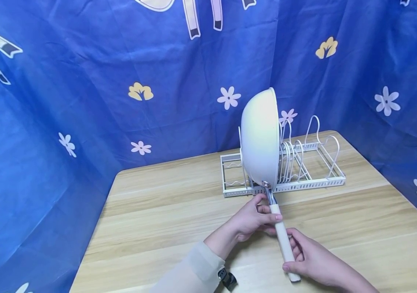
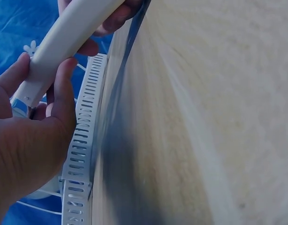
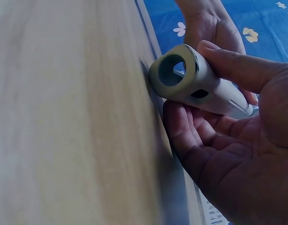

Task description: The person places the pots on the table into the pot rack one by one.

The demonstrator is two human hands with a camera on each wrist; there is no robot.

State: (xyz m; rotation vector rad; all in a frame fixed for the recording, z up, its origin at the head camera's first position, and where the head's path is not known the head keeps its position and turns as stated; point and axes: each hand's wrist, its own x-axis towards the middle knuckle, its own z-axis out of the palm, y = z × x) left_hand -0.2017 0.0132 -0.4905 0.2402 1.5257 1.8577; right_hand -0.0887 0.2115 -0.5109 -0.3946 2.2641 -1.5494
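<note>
A white wok [image 1: 259,138] stands on its side in a white wire rack [image 1: 311,185], its rounded underside facing left and its pale handle [image 1: 284,244] slanting toward me. My left hand [image 1: 250,221] holds the handle close to the metal neck, thumb across the top. Nearer the free end, my right hand [image 1: 312,258] grips the same handle between thumb and curled fingers. In the right wrist view the handle [image 3: 219,96] shows its round hollow end. The left wrist view has the left thumb and fingers around the handle [image 2: 64,47]. The wok hides part of the rack behind it.
The rack's upright wire loops [image 1: 332,152] rise to the right of the wok. Wooden tabletop [image 1: 157,219] spreads left and in front of the rack. A blue patterned curtain [image 1: 179,89] hangs behind and along both sides.
</note>
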